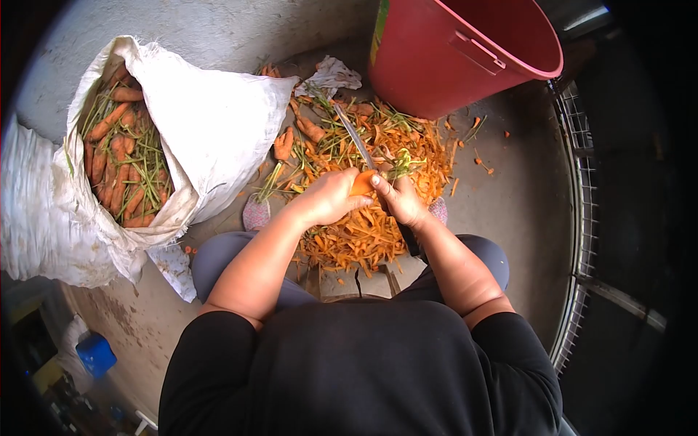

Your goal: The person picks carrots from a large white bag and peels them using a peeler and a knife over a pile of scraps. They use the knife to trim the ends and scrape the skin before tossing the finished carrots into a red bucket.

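My left hand [336,198] is closed around a peeled orange carrot [361,184], its fingers wrapped over the near end. A long knife [353,135] is in my right hand [404,202]; its blade points up and away, and part of its dark handle shows below the hand. The right thumb presses against the carrot. Green carrot tops [404,164] show just beyond the right hand. Beneath both hands spreads a pile of carrot peelings [356,240], with a few unpeeled carrots [284,144] at its left edge.
To the left stands an open white sack [218,109] full of carrots with stems. A large red bucket [451,65] stands beyond the peelings. Metal mesh [586,182] runs along the right side, and a blue container [96,354] is at lower left.
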